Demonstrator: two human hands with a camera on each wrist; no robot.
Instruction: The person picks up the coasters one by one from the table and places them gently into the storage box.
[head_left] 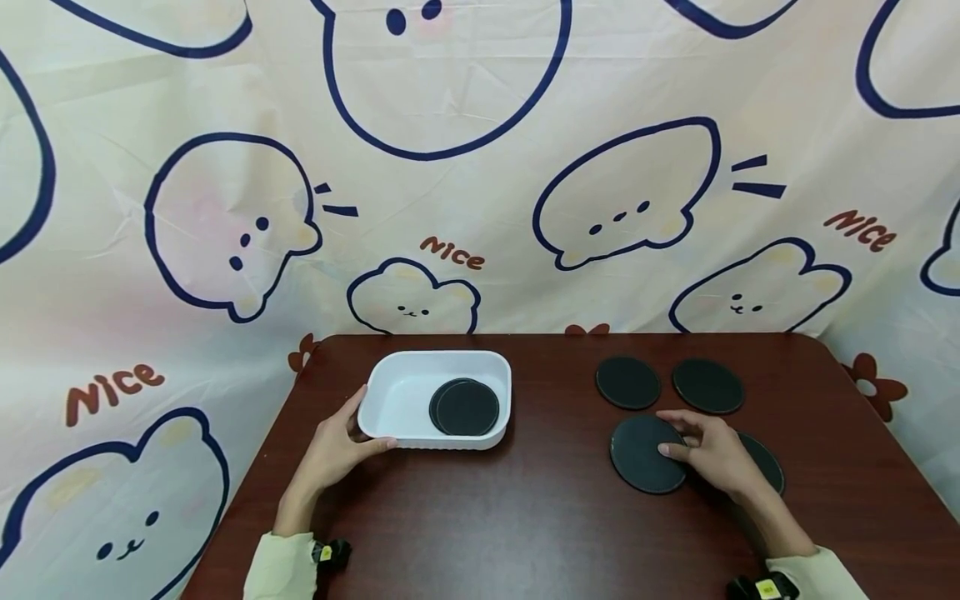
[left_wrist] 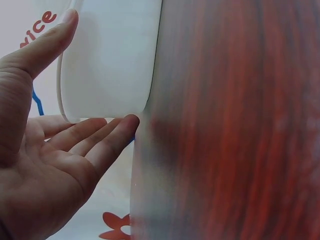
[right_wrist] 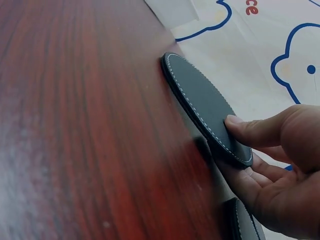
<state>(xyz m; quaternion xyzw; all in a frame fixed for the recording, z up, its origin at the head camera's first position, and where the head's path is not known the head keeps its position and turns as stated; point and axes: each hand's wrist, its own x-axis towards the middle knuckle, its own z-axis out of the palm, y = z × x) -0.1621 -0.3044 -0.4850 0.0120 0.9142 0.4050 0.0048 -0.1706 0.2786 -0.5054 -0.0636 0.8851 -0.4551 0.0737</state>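
Observation:
A white rectangular container [head_left: 397, 392] stands on the left part of the table, with overlapping black round coasters [head_left: 468, 407] inside. My left hand [head_left: 339, 442] holds its near left corner, thumb along the front wall and fingers against the left end. In the left wrist view the fingertips meet the wall [left_wrist: 112, 60]. On the right side, my right hand [head_left: 712, 454] pinches a black coaster [head_left: 643, 454] by its right edge, thumb on top and fingers beneath. The right wrist view shows this coaster [right_wrist: 200, 95] with pale edge stitching, tilted off the table.
Two more black coasters, one left [head_left: 628, 382] and one right [head_left: 708, 386], lie behind the right hand. Another coaster [head_left: 763, 460] is partly hidden by that hand. Beyond the dark brown table [head_left: 525, 517] hangs a patterned cloth [head_left: 510, 208].

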